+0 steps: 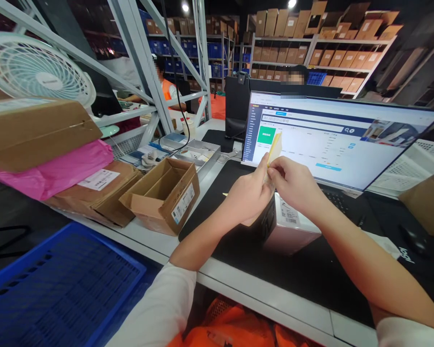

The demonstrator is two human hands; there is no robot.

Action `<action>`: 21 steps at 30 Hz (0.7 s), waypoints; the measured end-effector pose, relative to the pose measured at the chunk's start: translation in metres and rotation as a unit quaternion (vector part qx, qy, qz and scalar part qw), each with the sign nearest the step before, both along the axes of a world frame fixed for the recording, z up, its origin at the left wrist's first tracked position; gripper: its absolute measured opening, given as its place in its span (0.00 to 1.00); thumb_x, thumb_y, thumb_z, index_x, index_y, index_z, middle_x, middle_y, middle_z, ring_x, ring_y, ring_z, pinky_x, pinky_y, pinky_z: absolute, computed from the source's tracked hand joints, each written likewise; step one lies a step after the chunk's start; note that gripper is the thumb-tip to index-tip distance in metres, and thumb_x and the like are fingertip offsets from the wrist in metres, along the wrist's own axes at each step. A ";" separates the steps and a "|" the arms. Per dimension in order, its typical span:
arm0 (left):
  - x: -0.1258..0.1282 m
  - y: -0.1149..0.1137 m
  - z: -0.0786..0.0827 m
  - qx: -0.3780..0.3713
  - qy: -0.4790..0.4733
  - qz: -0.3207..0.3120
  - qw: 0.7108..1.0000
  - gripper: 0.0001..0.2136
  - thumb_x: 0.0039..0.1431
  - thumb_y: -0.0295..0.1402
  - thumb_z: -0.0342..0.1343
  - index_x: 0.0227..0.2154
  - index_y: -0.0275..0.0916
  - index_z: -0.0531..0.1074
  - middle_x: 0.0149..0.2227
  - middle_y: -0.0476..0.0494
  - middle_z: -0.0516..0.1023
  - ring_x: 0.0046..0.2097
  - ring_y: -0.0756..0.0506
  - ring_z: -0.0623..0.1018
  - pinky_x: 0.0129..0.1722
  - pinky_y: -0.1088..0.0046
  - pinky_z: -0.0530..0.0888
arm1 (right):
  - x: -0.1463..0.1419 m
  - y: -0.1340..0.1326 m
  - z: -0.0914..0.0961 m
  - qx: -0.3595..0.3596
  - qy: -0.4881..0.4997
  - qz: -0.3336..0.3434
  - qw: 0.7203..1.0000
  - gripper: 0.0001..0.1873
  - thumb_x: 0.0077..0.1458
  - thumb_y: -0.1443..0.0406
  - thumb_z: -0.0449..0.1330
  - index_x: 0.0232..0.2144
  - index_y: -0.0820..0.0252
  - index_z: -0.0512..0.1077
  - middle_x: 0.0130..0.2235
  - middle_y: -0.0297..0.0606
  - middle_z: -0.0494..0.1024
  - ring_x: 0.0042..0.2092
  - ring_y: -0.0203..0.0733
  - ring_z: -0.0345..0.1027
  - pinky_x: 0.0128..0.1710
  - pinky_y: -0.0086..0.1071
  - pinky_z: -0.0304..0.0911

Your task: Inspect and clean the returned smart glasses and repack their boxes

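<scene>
My left hand (249, 193) and my right hand (292, 185) meet in front of the monitor (347, 140), both pinched on a small yellowish label sheet (275, 148) that stands up between the fingertips. Just below the hands a small white box (289, 226) with a barcode label rests on the black desk mat (275, 270). Part of the box is hidden behind my left wrist.
An open cardboard box (164, 193) sits left of the mat, beside flat cartons (97, 193) and a pink bag (54, 171). A blue crate (58, 289) lies at the lower left, a white fan (32, 67) behind. Another carton (427, 202) is at right. People work at the shelves behind.
</scene>
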State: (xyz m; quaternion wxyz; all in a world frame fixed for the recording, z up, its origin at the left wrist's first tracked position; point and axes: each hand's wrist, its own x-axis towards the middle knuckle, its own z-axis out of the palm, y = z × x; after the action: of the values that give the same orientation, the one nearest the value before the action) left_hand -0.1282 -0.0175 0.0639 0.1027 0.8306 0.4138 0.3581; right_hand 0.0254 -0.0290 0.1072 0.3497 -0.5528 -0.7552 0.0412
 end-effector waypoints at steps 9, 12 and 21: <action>0.011 0.003 -0.005 0.020 0.014 0.024 0.999 0.36 0.66 0.31 0.45 0.73 0.32 0.40 0.43 0.33 0.83 0.38 0.38 0.83 0.38 0.64 0.75 | -0.001 0.001 -0.008 0.031 -0.012 -0.027 0.999 0.07 0.63 0.65 0.54 0.34 0.58 0.71 0.34 0.39 0.79 0.34 0.44 0.68 0.34 0.35 0.55; 0.012 0.001 -0.006 0.019 0.006 0.028 0.999 0.36 0.66 0.31 0.45 0.73 0.33 0.40 0.42 0.34 0.83 0.38 0.38 0.83 0.37 0.64 0.74 | -0.002 0.001 -0.008 0.034 -0.013 -0.032 0.999 0.08 0.63 0.65 0.54 0.34 0.58 0.71 0.35 0.40 0.79 0.35 0.45 0.69 0.34 0.35 0.55; 0.008 0.000 -0.006 0.015 -0.036 0.034 0.999 0.37 0.65 0.30 0.46 0.74 0.36 0.38 0.41 0.37 0.83 0.37 0.39 0.82 0.38 0.66 0.74 | 0.002 0.004 -0.002 0.007 0.055 -0.005 0.998 0.07 0.60 0.63 0.55 0.31 0.57 0.71 0.32 0.37 0.78 0.32 0.42 0.68 0.33 0.35 0.57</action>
State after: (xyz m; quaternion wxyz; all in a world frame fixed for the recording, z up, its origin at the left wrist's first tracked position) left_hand -0.1202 -0.0172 0.0582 0.0926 0.8040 0.4327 0.3973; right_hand 0.0278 -0.0249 0.1055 0.3947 -0.5510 -0.7325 0.0644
